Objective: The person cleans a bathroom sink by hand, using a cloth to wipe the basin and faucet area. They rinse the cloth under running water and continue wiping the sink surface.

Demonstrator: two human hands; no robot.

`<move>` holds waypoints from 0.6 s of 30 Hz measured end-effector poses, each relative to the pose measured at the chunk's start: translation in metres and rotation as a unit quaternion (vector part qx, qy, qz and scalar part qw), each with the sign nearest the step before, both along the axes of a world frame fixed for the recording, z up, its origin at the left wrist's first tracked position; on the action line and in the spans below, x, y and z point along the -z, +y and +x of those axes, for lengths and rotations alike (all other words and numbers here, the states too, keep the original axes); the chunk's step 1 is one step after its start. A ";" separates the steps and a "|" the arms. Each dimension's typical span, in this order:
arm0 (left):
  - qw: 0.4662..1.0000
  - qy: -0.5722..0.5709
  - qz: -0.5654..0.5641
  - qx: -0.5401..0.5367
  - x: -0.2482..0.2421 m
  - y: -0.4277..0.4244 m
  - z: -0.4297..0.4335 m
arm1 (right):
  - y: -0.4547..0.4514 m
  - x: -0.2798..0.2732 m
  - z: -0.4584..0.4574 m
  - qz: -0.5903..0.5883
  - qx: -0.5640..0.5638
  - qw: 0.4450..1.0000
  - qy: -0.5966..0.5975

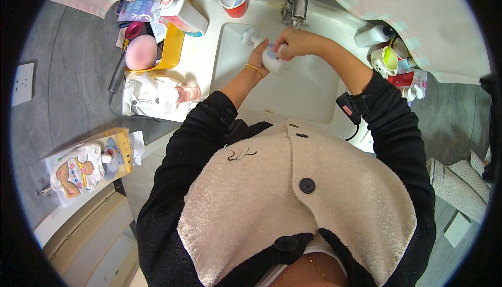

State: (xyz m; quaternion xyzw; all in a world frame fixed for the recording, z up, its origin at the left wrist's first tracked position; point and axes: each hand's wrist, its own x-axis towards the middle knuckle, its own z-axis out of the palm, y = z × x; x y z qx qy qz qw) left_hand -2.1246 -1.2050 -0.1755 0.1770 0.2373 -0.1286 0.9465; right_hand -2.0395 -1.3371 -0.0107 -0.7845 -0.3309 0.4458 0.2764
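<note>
Over the white sink basin [306,87], my left hand [258,58] is closed round a white pump bottle [276,64], which lies tilted with its pump head [250,36] towards the upper left. My right hand [292,44] is at the bottle's label side, its fingers bent against the bottle; whether they hold anything small, I cannot tell. The metal faucet [300,6] stands just behind my right hand, and its spout tip is close to the back of that hand.
A large pump bottle [186,16] and a red cup [235,6] stand at the back left. Left of the basin are a yellow bin [175,47] and a wipes pack [147,94]. On the right are a green-white cup [384,61] and bottles. A patterned curtain [431,12] hangs behind.
</note>
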 end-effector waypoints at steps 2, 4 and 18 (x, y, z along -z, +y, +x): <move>1.000 -0.013 0.001 0.014 0.000 0.001 0.000 | 0.001 0.001 0.001 0.000 -0.003 0.999 -0.034; 1.000 -0.009 0.001 0.026 -0.001 0.001 0.000 | 0.001 0.000 0.001 -0.033 -0.011 0.995 -0.096; 0.994 -0.004 -0.073 0.082 -0.013 -0.002 -0.005 | 0.002 -0.005 -0.004 -0.036 -0.043 0.994 -0.095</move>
